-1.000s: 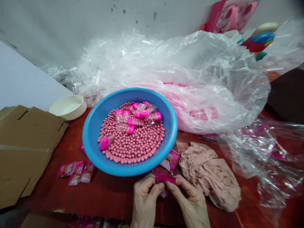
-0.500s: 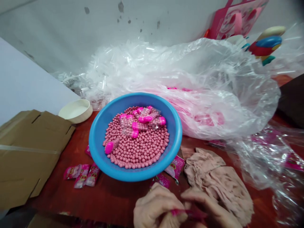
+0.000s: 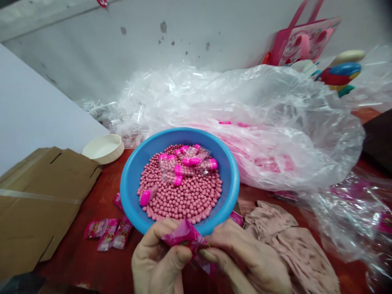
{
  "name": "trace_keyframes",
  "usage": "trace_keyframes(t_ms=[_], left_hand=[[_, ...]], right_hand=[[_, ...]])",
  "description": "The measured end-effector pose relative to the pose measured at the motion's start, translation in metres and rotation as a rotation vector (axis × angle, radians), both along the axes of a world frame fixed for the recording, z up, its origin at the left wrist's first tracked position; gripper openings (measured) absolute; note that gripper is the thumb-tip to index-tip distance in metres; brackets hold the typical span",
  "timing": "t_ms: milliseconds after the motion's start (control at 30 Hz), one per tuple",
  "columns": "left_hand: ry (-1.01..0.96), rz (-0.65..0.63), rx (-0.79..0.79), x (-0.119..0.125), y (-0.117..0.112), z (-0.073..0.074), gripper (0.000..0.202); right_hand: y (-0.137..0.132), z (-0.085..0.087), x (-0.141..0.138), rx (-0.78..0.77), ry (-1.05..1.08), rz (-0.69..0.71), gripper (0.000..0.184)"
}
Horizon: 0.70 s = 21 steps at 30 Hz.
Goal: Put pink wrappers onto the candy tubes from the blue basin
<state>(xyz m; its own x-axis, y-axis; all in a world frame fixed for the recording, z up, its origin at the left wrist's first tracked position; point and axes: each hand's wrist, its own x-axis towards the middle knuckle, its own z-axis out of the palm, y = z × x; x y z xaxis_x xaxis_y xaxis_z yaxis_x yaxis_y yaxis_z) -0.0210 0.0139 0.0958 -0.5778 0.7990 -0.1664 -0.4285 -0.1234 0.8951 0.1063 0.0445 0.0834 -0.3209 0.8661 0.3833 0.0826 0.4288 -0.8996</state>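
Observation:
Between my two hands is a small pink printed packet (image 3: 187, 236), crumpled and raised in front of the basin's near rim. My left hand (image 3: 161, 257) pinches its left side between thumb and fingers. On its right side, my right hand (image 3: 248, 253) grips the lower edge with thumb and fingertips. Just beyond them stands a blue basin (image 3: 230, 196) of small round pink beads (image 3: 174, 200). Several clear tubes with bright pink caps (image 3: 184, 170), filled with beads, lie on top. The packet's contents are hidden.
Several pink packets (image 3: 108, 233) lie on the red table (image 3: 72, 265) left of the basin. A cardboard box (image 3: 39, 204) and white dish (image 3: 104, 149) are further left. Behind spreads a big clear plastic bag (image 3: 275, 106); a beige cloth (image 3: 301, 245) lies at right.
Both hands have come up and to the left with the pink packet, now before the basin's near rim. The packet shows more plainly. The whole view has shifted slightly.

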Motion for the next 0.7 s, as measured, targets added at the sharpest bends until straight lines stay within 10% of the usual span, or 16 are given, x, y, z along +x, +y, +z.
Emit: trace_keyframes(t_ms=[400, 700], left_hand=[[-0.309, -0.065, -0.044, -0.029, 0.033, -0.007, 0.023], [-0.442, 0.052, 0.017, -0.043, 0.056, -0.018, 0.012]], right_hand=[[0.069, 0.016, -0.021, 0.297, -0.483, 0.064, 0.027], [0.186, -0.043, -0.026, 0.391, -0.721, 0.131, 0.027]])
